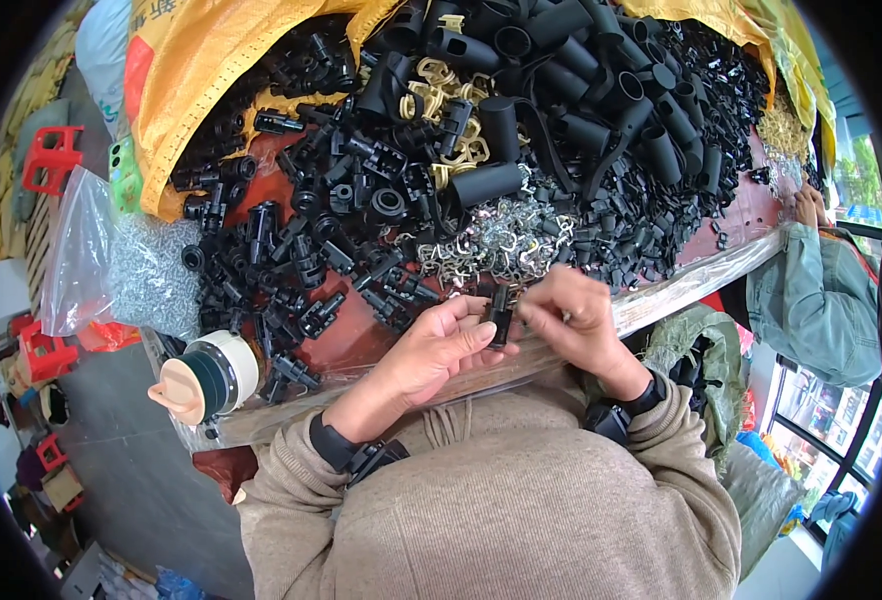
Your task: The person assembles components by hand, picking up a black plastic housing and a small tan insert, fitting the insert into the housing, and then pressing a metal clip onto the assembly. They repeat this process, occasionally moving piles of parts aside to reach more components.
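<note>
Close to the table's near edge, my left hand [429, 352] grips a small black plastic tubular part [502, 318], held nearly upright between thumb and fingers. Just right of it, my right hand [583, 318] is curled in a pinch with its fingertips beside the part. Whatever those fingertips hold, if anything, is too small to make out. Right beyond my hands lies a heap of small shiny metal clips [506, 240]. Black plastic assemblies [306, 255] are piled to the left, and small black pieces [621, 225] spread to the right.
Large black tubes [561, 75] and gold-coloured rings [451, 100] lie farther back. A clear bag of small silvery parts [151, 270] and a lidded cup [211, 375] stand at the left. Wooden edging [661, 300] borders the table. Another person's sleeve [816, 300] is at the right.
</note>
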Action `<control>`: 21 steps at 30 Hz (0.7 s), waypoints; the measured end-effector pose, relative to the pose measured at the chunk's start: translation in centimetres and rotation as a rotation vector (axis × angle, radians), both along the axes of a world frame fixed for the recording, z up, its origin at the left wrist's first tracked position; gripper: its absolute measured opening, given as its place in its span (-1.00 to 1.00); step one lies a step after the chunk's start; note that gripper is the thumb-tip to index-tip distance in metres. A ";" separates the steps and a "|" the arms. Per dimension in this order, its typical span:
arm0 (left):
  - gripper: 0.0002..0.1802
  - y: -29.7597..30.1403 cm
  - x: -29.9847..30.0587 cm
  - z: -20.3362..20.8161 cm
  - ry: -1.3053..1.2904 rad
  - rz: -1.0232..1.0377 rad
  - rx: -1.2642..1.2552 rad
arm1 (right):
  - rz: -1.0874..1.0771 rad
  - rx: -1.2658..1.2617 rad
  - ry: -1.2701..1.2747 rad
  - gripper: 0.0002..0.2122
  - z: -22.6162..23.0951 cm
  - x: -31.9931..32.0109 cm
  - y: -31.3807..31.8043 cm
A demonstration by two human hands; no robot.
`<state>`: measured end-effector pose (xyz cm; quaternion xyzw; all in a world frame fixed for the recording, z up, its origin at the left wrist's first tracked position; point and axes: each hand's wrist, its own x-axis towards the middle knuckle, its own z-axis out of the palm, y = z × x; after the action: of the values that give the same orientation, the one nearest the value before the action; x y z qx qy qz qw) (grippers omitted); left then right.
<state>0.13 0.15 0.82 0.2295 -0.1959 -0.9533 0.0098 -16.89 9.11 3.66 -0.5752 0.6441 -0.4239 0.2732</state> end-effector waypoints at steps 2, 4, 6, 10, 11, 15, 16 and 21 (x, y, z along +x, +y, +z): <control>-0.70 -0.3 0.2 -0.1 0.008 -0.001 0.010 | -0.024 0.013 0.156 -0.88 -1.0 -0.4 -0.5; -0.72 -0.5 0.3 -0.1 0.027 -0.007 0.029 | -0.075 0.038 0.472 -0.85 -2.1 -0.6 -0.8; -0.71 -0.5 0.4 -0.3 0.031 0.000 0.028 | -0.049 0.065 0.515 -0.83 -2.2 -0.4 -1.0; -0.71 -0.5 0.4 -0.4 0.032 0.023 0.035 | 0.003 0.101 0.581 -0.82 -2.3 -0.2 -1.1; -0.71 -0.5 0.4 -0.4 0.023 0.034 0.046 | 0.004 0.085 0.558 -0.83 -2.4 -0.3 -1.1; -0.73 -0.2 0.5 -0.6 0.012 0.077 0.056 | -0.058 0.084 0.292 -0.89 -2.1 -0.6 -0.7; -0.73 -0.2 0.5 -0.7 0.011 0.094 0.058 | -0.088 0.092 0.170 -0.90 -2.0 -0.7 -0.6; -0.75 0.0 0.3 -0.8 0.017 0.140 0.032 | -0.129 0.108 0.077 -0.94 -1.3 -0.6 -0.3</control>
<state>0.39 0.15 0.03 0.2345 -0.1640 -0.9553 0.0742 -17.52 8.86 2.40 -0.5328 0.7116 -0.3829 0.2511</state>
